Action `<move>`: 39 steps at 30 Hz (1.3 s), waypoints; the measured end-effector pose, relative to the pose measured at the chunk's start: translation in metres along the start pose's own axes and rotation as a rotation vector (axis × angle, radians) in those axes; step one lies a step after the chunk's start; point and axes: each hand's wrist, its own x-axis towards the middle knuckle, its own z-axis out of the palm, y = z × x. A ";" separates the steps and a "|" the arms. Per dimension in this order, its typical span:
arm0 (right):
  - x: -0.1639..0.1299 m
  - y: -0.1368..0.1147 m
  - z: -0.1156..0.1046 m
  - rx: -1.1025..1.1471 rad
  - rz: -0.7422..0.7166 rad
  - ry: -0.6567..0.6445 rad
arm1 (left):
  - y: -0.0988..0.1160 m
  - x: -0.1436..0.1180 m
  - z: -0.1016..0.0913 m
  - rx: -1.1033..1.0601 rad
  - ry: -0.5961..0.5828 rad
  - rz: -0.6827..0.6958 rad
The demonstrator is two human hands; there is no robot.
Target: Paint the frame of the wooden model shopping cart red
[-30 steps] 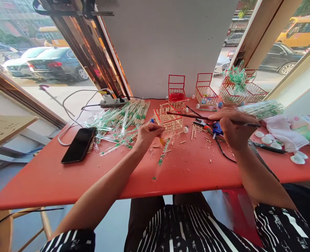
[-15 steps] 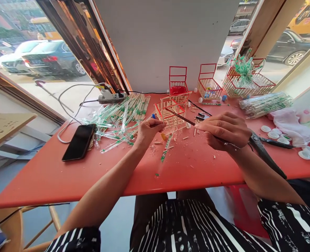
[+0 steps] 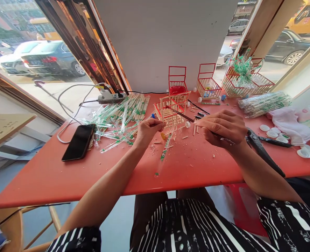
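A small shopping cart built of wooden sticks (image 3: 173, 117), partly coloured red, is in front of me on the table. My left hand (image 3: 150, 132) is closed, thumb and forefinger pinching the cart's near lower left corner. Bottle caps serve as its wheels: a blue cap (image 3: 153, 116), a yellow cap (image 3: 162, 135) and a white cap (image 3: 188, 124). Gripped in my right hand (image 3: 224, 129) is a thin dark paintbrush (image 3: 181, 114), its tip reaching left to the cart's upper bars. Fine contact at the tip is too small to make out.
Wrapped chopsticks (image 3: 130, 108) and a phone (image 3: 78, 142) lie left. Finished-looking red carts (image 3: 208, 85) line the back. At right are a chopstick bundle (image 3: 265, 104), black-handled scissors (image 3: 261, 150), white caps (image 3: 272, 133) and a cloth (image 3: 288, 124). Stick scraps litter the red table (image 3: 144, 183).
My right hand and the brush have shifted very slightly left. The left hand keeps its pinch in nearly the same place, and the cart has hardly moved.
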 end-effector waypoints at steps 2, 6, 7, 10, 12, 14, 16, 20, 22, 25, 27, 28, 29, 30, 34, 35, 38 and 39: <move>0.001 0.000 0.000 0.001 0.009 -0.009 | 0.000 0.000 0.000 -0.002 0.002 -0.017; 0.002 -0.002 0.004 0.092 -0.041 0.008 | -0.001 0.001 0.001 -0.004 0.008 -0.011; 0.002 -0.002 0.005 0.112 -0.062 0.022 | -0.002 0.001 0.001 -0.006 0.013 -0.008; 0.002 -0.001 0.005 0.098 -0.067 0.047 | -0.004 0.001 0.001 -0.012 0.023 -0.005; 0.002 0.001 0.001 0.068 -0.032 0.034 | -0.005 0.001 0.001 -0.006 0.024 -0.002; 0.002 0.004 -0.003 0.061 0.006 0.018 | -0.006 0.001 0.000 0.002 0.023 0.000; 0.001 0.005 -0.008 0.056 0.033 0.011 | -0.006 0.002 0.000 0.006 0.024 -0.003; 0.001 0.004 -0.008 -0.003 0.026 0.003 | -0.006 0.001 -0.001 0.005 0.025 -0.007; 0.002 0.001 -0.004 0.010 -0.007 0.010 | -0.006 0.001 0.000 -0.002 0.028 0.001; 0.002 -0.001 0.000 0.055 -0.005 -0.035 | -0.006 0.000 0.000 -0.001 0.030 0.013; 0.002 0.000 0.000 0.071 0.033 -0.049 | -0.006 0.000 0.000 0.006 0.030 0.014; 0.002 0.000 -0.001 0.081 0.044 -0.031 | -0.006 0.000 0.000 0.007 0.030 0.013; 0.002 0.001 -0.002 0.090 0.048 -0.009 | -0.006 0.000 0.001 0.009 0.030 0.010; 0.002 0.002 -0.003 0.095 0.049 0.008 | -0.006 0.000 0.001 0.008 0.031 0.007; 0.002 0.002 -0.003 0.089 0.042 0.017 | -0.004 0.000 0.001 -0.003 0.032 -0.002; 0.002 0.002 -0.002 0.095 0.041 0.017 | -0.004 0.000 0.001 -0.008 0.031 -0.001; 0.003 0.001 0.002 0.135 0.045 0.036 | -0.005 0.000 0.001 -0.016 0.026 0.006; 0.003 0.001 0.002 0.143 0.053 0.049 | -0.005 0.000 0.000 -0.016 0.024 0.006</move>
